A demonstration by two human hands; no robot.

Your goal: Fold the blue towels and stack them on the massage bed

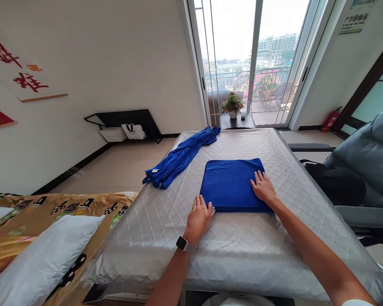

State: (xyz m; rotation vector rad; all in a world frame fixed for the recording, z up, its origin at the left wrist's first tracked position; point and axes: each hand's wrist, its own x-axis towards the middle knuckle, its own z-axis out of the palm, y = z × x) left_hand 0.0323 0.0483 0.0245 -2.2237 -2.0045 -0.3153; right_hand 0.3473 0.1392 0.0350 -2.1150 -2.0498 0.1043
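A blue cloth that looks like a towel [231, 185] lies folded into a flat rectangle on the silver quilted table cover [242, 238]. My left hand [198, 216], with a watch at the wrist, rests at its near left corner, fingers stretched out along the edge. Beside that thumb a small white tag [213, 210] sticks out. On the right part of the folded towel my right hand [263, 187] lies flat with fingers apart. To the far left, a second blue cloth [185, 157] lies in a long, loose, crumpled strip, apart from both hands.
Left of the table is a patterned brown bed cover [67, 204] with a white pillow [60, 246]. A grey armchair [367, 157] holding a black bag [335, 185] stands at the right. Beyond the table's far edge, a potted plant [232, 106] sits on a small black table [238, 122].
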